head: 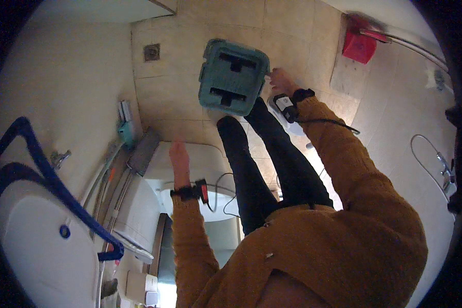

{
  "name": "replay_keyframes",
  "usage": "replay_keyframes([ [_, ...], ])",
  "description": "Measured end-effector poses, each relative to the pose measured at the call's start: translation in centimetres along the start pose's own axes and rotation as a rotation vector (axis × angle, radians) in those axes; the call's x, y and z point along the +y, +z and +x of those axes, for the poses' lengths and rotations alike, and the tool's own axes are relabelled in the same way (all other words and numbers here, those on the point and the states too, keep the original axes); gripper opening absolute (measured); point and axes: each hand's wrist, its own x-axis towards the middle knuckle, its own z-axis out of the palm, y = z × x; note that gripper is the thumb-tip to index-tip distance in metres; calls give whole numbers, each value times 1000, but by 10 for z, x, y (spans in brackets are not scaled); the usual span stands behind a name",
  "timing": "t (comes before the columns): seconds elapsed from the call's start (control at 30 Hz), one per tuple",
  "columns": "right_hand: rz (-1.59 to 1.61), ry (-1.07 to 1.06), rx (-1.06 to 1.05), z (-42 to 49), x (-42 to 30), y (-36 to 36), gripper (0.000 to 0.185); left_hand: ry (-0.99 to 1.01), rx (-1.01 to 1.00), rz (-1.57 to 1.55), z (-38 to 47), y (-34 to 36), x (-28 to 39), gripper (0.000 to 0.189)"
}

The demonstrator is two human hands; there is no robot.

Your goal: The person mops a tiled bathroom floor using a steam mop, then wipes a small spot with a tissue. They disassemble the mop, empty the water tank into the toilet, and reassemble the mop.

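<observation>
A green plastic box-shaped object (233, 79), perhaps a lidded bin or a stool, is in front of my legs. Two dark T-shaped marks or openings show on its top face, and it hides my feet in part. At its right edge is my right hand (283, 80), with the fingertips reaching the rim; whether they grip it cannot be made out. My left hand (179, 154) is blurred and apart from the green object, over a white fixture (206, 156) that looks like a toilet. Nothing shows in that hand. Both wrists wear dark straps with small devices and cables.
A floor drain (151, 52) lies in the tiles (169, 96) at upper left. A red dustpan (360, 46) stands at upper right. Along the left are a white basin (42, 231), a bent blue bar (54, 184) and several poles. A shower hose (423, 165) hangs at right.
</observation>
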Motion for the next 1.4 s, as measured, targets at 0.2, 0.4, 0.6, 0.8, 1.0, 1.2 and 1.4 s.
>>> replay_keyframes([
  [0.2, 1003, 541, 125, -21, -5, 35, 30, -192, -160, -404, 149, 89, 21, 49],
  [0.4, 1295, 430, 311, -35, -43, 44, 47, -360, -287, -478, 221, 127, 59, 53],
  [0.6, 1265, 686, 533, -23, -51, 45, 46, -610, -360, -470, 226, 152, 75, 55],
  [0.8, 1390, 767, 468, -19, -79, 33, 48, -745, -393, -691, 230, 159, 89, 50],
  [1.0, 1411, 718, 398, -21, -66, 33, 50, -885, -488, -769, 237, 159, 90, 44],
  [1.2, 1405, 811, 478, -16, -39, 47, 49, -735, -343, -655, 245, 159, 82, 43],
  [1.4, 1437, 842, 507, -15, -39, 46, 48, -620, -210, -351, 239, 160, 80, 52],
])
